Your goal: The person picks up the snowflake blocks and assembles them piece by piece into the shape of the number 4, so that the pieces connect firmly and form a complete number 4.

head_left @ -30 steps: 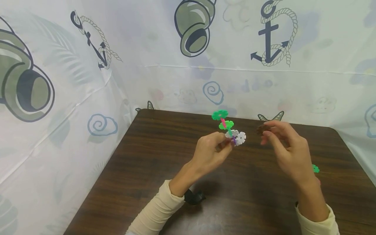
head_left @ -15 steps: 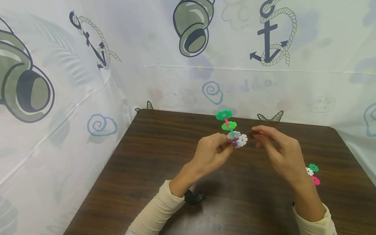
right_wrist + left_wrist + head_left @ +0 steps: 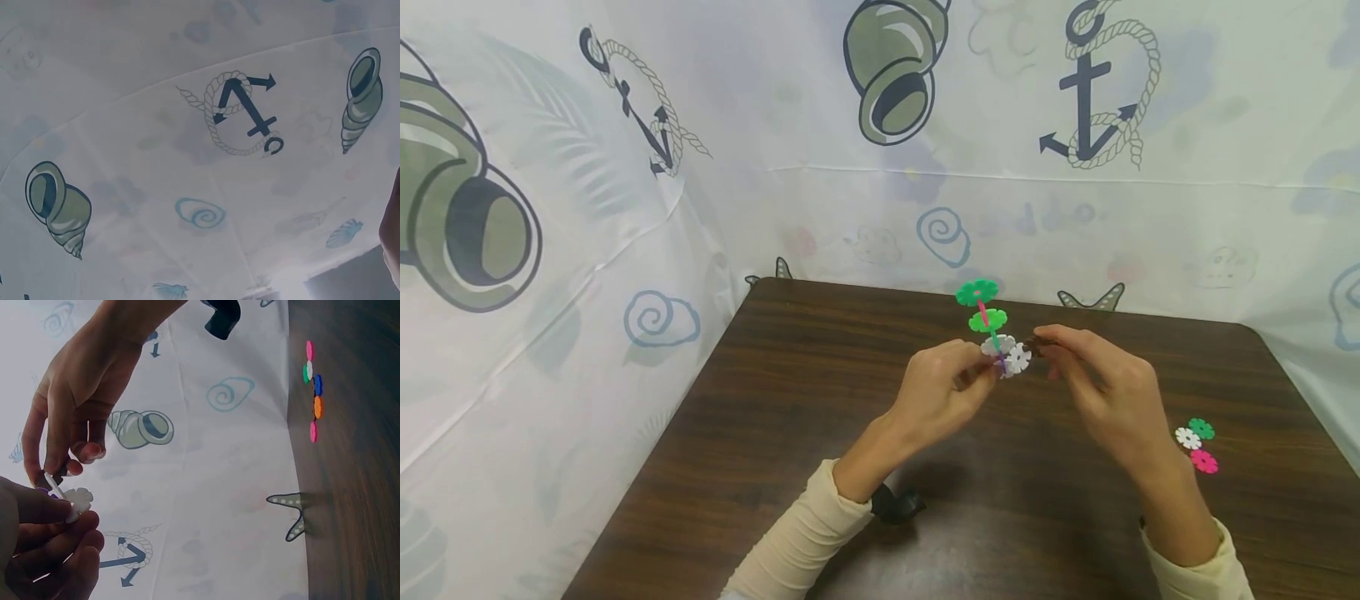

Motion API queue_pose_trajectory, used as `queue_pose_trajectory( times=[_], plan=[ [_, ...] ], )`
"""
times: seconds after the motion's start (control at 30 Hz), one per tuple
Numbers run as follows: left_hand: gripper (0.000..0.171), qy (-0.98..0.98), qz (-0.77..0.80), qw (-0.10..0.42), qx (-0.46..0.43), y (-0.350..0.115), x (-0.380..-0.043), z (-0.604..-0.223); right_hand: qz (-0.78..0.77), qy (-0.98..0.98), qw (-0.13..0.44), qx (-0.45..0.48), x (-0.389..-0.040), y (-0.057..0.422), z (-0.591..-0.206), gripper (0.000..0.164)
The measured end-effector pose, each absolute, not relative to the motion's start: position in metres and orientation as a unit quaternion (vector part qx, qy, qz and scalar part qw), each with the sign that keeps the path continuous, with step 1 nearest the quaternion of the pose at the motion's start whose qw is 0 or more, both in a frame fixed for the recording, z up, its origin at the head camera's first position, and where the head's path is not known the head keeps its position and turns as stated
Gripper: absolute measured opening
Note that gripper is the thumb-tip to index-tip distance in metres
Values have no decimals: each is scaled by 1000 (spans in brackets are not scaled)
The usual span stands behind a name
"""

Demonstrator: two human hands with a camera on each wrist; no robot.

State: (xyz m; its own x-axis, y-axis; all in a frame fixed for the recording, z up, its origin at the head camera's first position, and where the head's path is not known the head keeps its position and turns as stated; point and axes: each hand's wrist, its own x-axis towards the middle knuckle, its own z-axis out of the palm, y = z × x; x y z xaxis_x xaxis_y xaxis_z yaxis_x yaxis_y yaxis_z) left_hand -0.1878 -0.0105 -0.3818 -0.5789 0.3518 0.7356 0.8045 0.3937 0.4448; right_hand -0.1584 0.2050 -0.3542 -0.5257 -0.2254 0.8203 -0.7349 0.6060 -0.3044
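Note:
In the head view my left hand (image 3: 936, 385) pinches the lower end of a joined stack of flower-shaped plastic discs. Dark green (image 3: 977, 292) tops the stack, a light green disc (image 3: 988, 320) sits below it, and white discs (image 3: 1018, 358) are lowest, with pink, teal and purple ones set edgewise between. Thumb and fingers of my right hand (image 3: 1112, 396) pinch a brown disc (image 3: 1039, 342) right at the outer white disc's edge. The left wrist view shows both hands meeting around a white disc (image 3: 79, 499). Only a sliver of hand (image 3: 391, 240) enters the right wrist view.
Loose flower discs in green (image 3: 1202, 428), white (image 3: 1188, 438) and pink (image 3: 1205, 462) lie on the brown table (image 3: 760, 417), right of my right forearm. Blue (image 3: 319, 384) and orange discs (image 3: 318, 407) show in the left wrist view. Printed cloth (image 3: 820, 217) hangs behind the table.
My right hand has moved left, bringing the brown disc up to the white ones. The left hand's stack has shifted slightly right. The loose discs have come out from behind the right forearm.

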Motion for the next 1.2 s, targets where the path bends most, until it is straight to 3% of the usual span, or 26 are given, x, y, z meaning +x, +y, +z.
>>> queue_pose_trajectory(
  times=[0.27, 0.6, 0.8, 1.2],
  plan=[
    [5, -783, -419, 292, -354, -8, -189, -385, 322, -801, 406, 301, -162, 199, -357, 47],
    [5, -777, -435, 282, -358, -9, -188, -387, 290, -827, 365, 313, -163, 201, -356, 38],
    [4, -778, -445, 270, -352, -11, -188, -384, 318, -803, 389, 320, -165, 200, -355, 42],
    [9, -778, -446, 277, -344, -10, -187, -379, 350, -829, 389, 198, -167, 249, -342, 46]
  ],
)
